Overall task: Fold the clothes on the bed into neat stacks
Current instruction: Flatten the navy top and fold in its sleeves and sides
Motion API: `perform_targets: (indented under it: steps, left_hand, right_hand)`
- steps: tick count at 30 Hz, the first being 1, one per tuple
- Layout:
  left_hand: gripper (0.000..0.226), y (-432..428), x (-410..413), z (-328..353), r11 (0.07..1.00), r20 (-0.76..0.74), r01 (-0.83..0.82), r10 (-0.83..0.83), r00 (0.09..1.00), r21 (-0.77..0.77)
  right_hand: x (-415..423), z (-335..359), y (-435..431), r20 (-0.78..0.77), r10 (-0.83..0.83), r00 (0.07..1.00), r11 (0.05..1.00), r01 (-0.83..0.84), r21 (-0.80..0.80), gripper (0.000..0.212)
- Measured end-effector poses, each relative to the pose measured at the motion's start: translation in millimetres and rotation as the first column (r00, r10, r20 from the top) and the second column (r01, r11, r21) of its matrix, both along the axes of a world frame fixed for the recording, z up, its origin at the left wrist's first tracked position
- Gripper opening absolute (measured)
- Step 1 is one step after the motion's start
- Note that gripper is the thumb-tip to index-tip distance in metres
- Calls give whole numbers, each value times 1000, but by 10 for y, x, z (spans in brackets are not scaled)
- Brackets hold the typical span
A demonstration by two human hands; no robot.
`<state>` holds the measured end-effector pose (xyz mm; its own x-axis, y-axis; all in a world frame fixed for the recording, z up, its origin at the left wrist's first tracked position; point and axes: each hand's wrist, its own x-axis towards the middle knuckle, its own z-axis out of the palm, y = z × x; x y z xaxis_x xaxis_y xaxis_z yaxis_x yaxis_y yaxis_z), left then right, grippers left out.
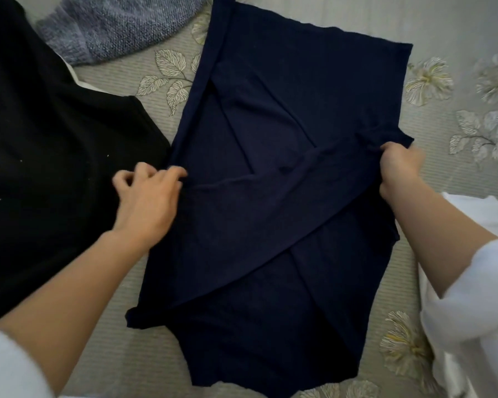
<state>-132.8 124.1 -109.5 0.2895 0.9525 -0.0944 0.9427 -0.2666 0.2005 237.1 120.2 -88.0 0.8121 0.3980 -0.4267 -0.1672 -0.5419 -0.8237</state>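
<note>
A navy blue garment lies spread lengthwise on the bed, its sides folded inward so that panels cross over its middle. My left hand rests at its left edge, fingertips pinching the navy fabric there. My right hand is closed on the garment's right edge, bunching the cloth. A black garment lies flat to the left, touching the navy one. A grey-blue knitted piece lies at the top left.
The bed cover is beige-grey with a printed leaf and flower pattern. White fabric lies at the right edge, by my white sleeve. Bare cover shows to the right of the navy garment and below it.
</note>
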Motion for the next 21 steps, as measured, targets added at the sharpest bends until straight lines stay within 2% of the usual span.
perform_targets:
  steps: [3, 5, 7, 8, 10, 11, 13, 14, 15, 16, 17, 19, 21]
  left_hand:
    - [18, 44, -302, -28, 992, -7, -88, 89, 996, 93]
    - [25, -9, -420, -44, 991, 21, -121, 120, 993, 50]
    - [35, -116, -430, -43, 987, 102, -158, 154, 983, 35]
    - [39, -182, -401, -32, 988, 141, -141, 130, 981, 68]
    - [45, -371, -304, -14, 991, 161, -21, -1, 987, 131]
    - [47, -499, -262, -36, 991, 156, 63, -82, 984, 122]
    - [53, -795, -236, -110, 979, 135, 203, -198, 971, -22]
    - [56, -949, -262, -145, 962, 111, 246, -234, 966, -117]
    - [60, -1091, -310, -172, 943, 79, 278, -268, 960, -184]
    - [63, -1210, -374, -189, 926, 53, 304, -300, 952, -221]
    - [65, -1304, -437, -184, 915, 43, 325, -324, 945, -241]
    - [59, -1426, -564, -133, 909, 54, 321, -318, 946, -266]
    - [44, -1500, -702, -98, 943, 155, 250, -220, 963, -219]
  right_hand:
    - [70, -86, -13, 6, 41, 999, 999, -41, -33, 25]
    - [78, -158, -20, 30, 79, 996, 993, -76, -91, 36]
    - [35, -188, -43, 188, 121, 975, 980, -87, -179, 46]
    - [-40, -163, -85, 329, 207, 922, 958, -122, -260, 49]
    - [-322, -102, -272, 544, 481, 688, 871, -302, -388, 56]
    - [-514, -80, -402, 569, 612, 549, 791, -441, -424, 58]
    - [-832, -103, -676, 483, 825, 294, 541, -661, -520, 58]
    - [-927, -148, -805, 387, 902, 191, 401, -702, -588, 58]
    - [-982, -193, -928, 288, 948, 137, 298, -704, -645, 57]
    - [-1004, -221, -1027, 227, 965, 133, 255, -688, -680, 57]
    - [-1001, -226, -1102, 211, 963, 167, 268, -671, -692, 58]
    - [-985, -191, -1247, 236, 931, 279, 363, -630, -686, 58]
    - [-990, -154, -1449, 237, 918, 318, 390, -611, -689, 60]
